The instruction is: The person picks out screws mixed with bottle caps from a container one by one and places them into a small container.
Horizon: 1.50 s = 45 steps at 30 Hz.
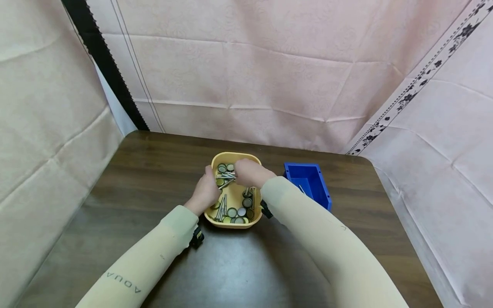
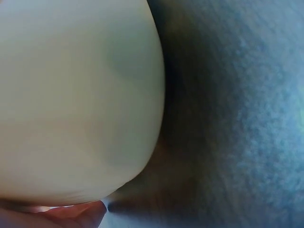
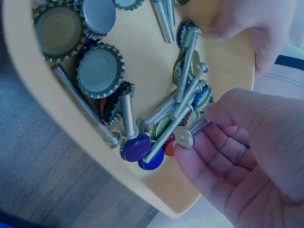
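A yellow tray (image 1: 236, 226) holds bottle caps (image 3: 99, 70) and metal bolts (image 3: 187, 64) mixed together. With its thumb and fingers, my right hand (image 3: 247, 147) pinches one flat-headed bolt (image 3: 185, 137) over the tray's far part. In the head view, the right hand (image 1: 250, 172) covers that bolt. My left hand (image 1: 205, 191) grips the tray's left rim; in the right wrist view, part of the left hand (image 3: 259, 28) shows at that edge. The left wrist view is blurred, with a pale rounded surface and a fingertip (image 2: 90, 214) at the bottom.
A blue bin (image 1: 323, 192) stands on the table right of the tray, partly behind the right sleeve, with a thin metal piece (image 1: 301, 189) inside. The brown wooden table (image 1: 161, 171) is bordered by pale hanging cloths (image 1: 250, 77) at the back and sides.
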### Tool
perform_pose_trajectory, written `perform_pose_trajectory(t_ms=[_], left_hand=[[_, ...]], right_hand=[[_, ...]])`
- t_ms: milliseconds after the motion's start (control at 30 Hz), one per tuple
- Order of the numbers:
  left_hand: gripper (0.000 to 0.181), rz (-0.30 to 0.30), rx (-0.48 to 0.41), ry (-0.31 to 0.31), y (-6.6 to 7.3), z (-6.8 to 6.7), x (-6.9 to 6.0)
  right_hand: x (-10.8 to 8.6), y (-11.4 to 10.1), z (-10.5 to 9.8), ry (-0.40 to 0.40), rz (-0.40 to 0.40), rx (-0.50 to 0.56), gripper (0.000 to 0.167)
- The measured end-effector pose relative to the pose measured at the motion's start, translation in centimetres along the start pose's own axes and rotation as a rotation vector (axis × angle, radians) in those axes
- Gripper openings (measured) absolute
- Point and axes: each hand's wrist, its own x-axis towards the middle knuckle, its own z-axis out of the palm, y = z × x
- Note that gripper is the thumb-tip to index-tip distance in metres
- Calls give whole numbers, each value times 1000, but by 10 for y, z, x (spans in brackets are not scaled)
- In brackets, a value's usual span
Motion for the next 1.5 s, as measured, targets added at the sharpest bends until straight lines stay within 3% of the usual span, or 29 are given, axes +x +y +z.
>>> perform_pose_trajectory(t_ms=[167, 467, 633, 800, 933, 1100, 1267, 1500], left_hand=[[82, -6, 2, 2, 0, 2, 0], [85, -14, -53, -13, 1, 0, 0], [85, -27, -215, -26, -3, -4, -1], [83, 13, -403, 9, -8, -3, -1], [87, 31, -458, 10, -9, -1, 0], [87, 12, -519, -26, -13, 1, 3], [87, -4, -532, -42, -13, 2, 3], [84, -24, -465, -52, -10, 1, 1]], right_hand=[[-10, 11, 3, 61, -6, 115, 33], [-26, 20, -5, 138, 10, 189, 2], [-32, 25, -8, 150, 11, 210, 6], [-40, 35, -9, 175, 23, 248, 11], [-51, 44, -10, 197, 26, 296, 12], [-66, 62, -10, 228, 62, 357, 10], [-82, 82, -9, 265, 105, 375, 11], [-100, 101, -9, 293, 140, 422, 14]])
